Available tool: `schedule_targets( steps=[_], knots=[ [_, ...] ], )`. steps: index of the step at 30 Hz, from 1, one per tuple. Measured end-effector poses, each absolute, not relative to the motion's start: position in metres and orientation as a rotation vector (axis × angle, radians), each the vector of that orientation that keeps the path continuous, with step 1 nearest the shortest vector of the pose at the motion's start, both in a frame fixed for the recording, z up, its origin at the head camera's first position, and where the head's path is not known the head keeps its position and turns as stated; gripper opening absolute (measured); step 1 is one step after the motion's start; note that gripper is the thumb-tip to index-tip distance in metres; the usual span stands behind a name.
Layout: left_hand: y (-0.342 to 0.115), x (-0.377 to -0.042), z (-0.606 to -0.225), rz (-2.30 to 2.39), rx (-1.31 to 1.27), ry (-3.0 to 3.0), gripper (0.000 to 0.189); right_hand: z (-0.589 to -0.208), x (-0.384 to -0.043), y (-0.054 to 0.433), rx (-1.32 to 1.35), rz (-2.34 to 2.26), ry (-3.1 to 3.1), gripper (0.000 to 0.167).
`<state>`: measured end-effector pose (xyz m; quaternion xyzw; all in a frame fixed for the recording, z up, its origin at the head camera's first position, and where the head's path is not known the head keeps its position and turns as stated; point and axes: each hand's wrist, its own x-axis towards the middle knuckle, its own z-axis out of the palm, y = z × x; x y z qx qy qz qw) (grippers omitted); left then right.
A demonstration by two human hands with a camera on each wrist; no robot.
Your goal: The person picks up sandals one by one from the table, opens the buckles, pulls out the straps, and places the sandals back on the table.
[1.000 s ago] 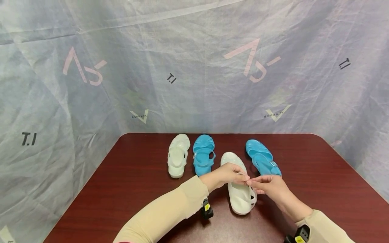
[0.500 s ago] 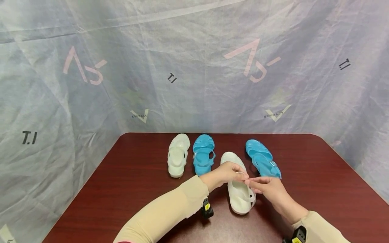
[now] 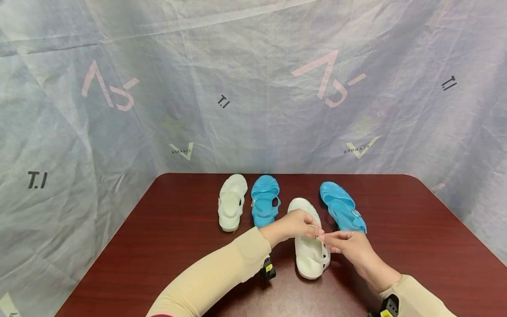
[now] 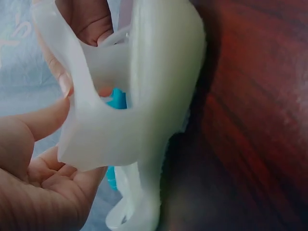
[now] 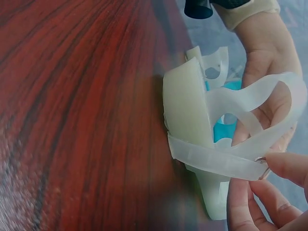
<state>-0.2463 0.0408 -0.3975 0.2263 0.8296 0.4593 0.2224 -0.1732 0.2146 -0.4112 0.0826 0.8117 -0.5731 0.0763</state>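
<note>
Nearer white sandal [image 3: 306, 255] common to high head, close wrist views

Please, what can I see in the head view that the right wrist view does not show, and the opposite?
Only the head view: the leftmost white sandal, whole; the pink prints on the backdrop; the right sleeve.

Only the right wrist view: a small metal-looking piece at the end of a strap, next to the right thumb.

Both: the left hand, the right hand, the white sandal they hold, the dark red table, and blue sandal material, only partly visible in the wrist view.
</note>
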Motion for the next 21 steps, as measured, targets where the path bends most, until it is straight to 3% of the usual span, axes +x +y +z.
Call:
schedule_targets(
  steps=[9, 21],
  knots=[
    [0.042, -0.2479, -0.3948, 1.196, 0.724, 2.369, 0.012, -0.4075, -0.1713, 0.214, 0.257, -1.698, 2.447, 0.04],
    [0.0382, -0.2483, -0.3975, 1.269, 0.602, 2.379, 0.011, -0.4071, -0.1686, 0.2149, 0.242, -1.689, 2.438, 0.038]
  ],
)
